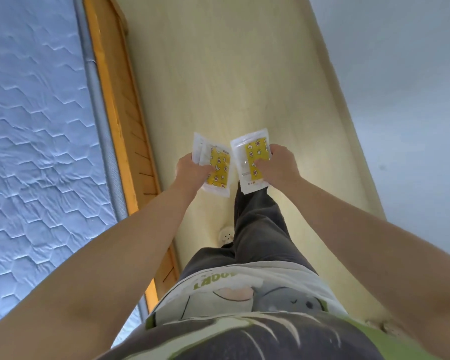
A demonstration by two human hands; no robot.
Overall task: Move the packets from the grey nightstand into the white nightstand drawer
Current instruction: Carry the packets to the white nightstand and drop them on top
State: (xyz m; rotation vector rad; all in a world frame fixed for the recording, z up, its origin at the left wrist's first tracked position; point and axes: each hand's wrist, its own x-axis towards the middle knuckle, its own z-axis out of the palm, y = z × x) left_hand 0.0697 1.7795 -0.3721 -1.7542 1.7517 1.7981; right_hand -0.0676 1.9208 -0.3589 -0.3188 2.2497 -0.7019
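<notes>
Head camera: left hand point(192, 170) fingers clamp stacked packets point(217, 166), right hand point(279, 167) fingers clamp a single packet point(247, 158), pale wood floor point(218, 74) beneath; mattress point(37, 126) left of the fingers, wall point(400, 100) right.

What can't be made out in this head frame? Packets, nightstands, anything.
1. Head view: both nightstands and the drawer lie outside the frame edges.
2. Head view: the left-hand packets overlap in the left hand. There are at least two, and the front one hides the exact count.
3. Head view: the right hand grips the right-hand packet, and any behind it are hidden.
4. Head view: the packet print is too small to read.
</notes>
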